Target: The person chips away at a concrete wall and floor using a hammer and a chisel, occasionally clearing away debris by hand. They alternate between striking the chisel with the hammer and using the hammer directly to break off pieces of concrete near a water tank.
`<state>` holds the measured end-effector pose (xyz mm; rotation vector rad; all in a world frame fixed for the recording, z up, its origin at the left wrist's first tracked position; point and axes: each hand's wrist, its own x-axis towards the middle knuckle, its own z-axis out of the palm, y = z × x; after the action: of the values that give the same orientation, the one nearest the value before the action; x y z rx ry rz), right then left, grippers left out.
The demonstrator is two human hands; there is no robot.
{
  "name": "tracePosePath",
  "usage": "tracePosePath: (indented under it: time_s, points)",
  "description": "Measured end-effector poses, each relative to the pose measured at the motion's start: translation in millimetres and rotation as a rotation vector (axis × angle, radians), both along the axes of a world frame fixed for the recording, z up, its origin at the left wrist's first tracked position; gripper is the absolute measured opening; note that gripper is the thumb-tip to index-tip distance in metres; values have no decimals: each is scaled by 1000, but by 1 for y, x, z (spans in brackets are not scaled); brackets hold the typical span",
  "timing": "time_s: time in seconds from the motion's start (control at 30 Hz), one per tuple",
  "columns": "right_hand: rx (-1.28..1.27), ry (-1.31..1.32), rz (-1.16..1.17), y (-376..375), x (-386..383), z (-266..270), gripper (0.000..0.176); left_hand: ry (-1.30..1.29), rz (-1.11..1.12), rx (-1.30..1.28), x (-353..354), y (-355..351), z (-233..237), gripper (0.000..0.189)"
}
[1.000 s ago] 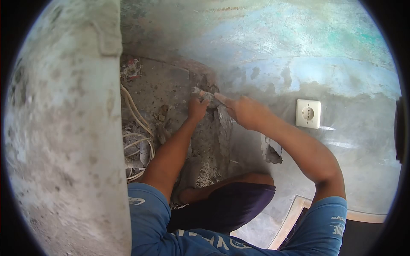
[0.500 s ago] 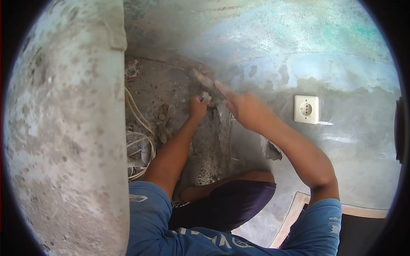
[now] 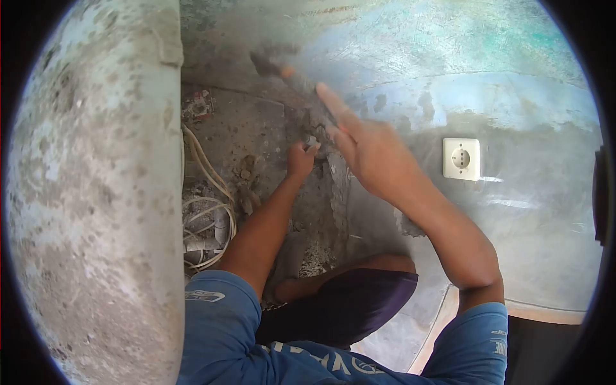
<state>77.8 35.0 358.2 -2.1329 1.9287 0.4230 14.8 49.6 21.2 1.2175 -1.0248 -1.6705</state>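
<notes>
My right hand point(image 3: 377, 153) grips a hammer point(image 3: 296, 79) by its handle, index finger stretched along it. The hammer's dark head, smeared by motion, is raised to the upper left, apart from my left hand. Low by the wall's foot, my left hand point(image 3: 299, 160) is closed around a chisel point(image 3: 311, 142). Only the chisel's grey end shows above my fingers; its working tip is hidden. Just right of that hand, a rough strip of broken plaster point(image 3: 338, 186) runs down the grey wall point(image 3: 398, 170).
A thick, stained pillar edge point(image 3: 115, 192) fills the left side. Pale cables point(image 3: 215, 176) coil on the dusty floor beside grey pipe pieces point(image 3: 220, 224). A white socket point(image 3: 461, 159) sits on the wall at right. A wood-edged opening point(image 3: 545, 316) lies lower right.
The hammer has swung up and left, away from the chisel, as my right hand rose slightly. My left hand stays in nearly the same place around the chisel.
</notes>
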Motion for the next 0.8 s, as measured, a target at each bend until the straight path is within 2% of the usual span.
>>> tracePosePath:
  time_s: [0.03,0.13,0.2,0.23,0.27,0.33,0.37,0.4,0.43,0.47,0.5,0.57,0.63,0.67,0.73,0.8]
  points:
    - [-177,-138,62,2,6,6,60,-28,-20,-18,2,1,3,34]
    - [-159,-190,33,29,-22,-21,61,-26,60,-52,5,-1,15,34]
    - [265,253,-71,41,-72,-53,61,-84,-4,-14,-3,4,1,33]
    - [249,249,-75,42,-72,-53,61,-151,-72,18,-4,1,-7,33]
    - [218,259,-51,34,-75,-51,61,-143,-48,0,-11,-13,-14,33]
    - [159,247,-81,31,-59,-36,59,135,30,42,-20,3,-28,34]
    - [105,232,-108,18,-33,-15,57,133,23,53,-16,5,-19,34]
    - [118,229,-113,15,-17,-1,57,-52,-53,-18,-5,1,1,36]
    - [-54,61,-70,13,-4,11,57,-237,-129,-97,0,-3,13,37]
    - [-227,-105,-28,15,2,17,56,-239,-137,-94,-1,-1,12,37]
    - [-225,-104,-27,24,-3,11,56,-179,-114,-80,-3,-2,12,37]
    - [-161,-120,-51,48,-33,-20,56,-115,-78,-69,-6,-7,6,37]
    - [275,277,-165,56,-82,-58,58,-335,-208,-69,-15,-5,-6,37]
    - [254,270,-176,57,-79,-58,58,-341,-212,-93,-8,-5,-3,37]
    - [71,230,5,44,-71,-47,56,-94,-57,-147,-7,2,9,35]
    - [13,104,-149,29,-39,-12,57,-112,-40,-148,-8,4,5,33]
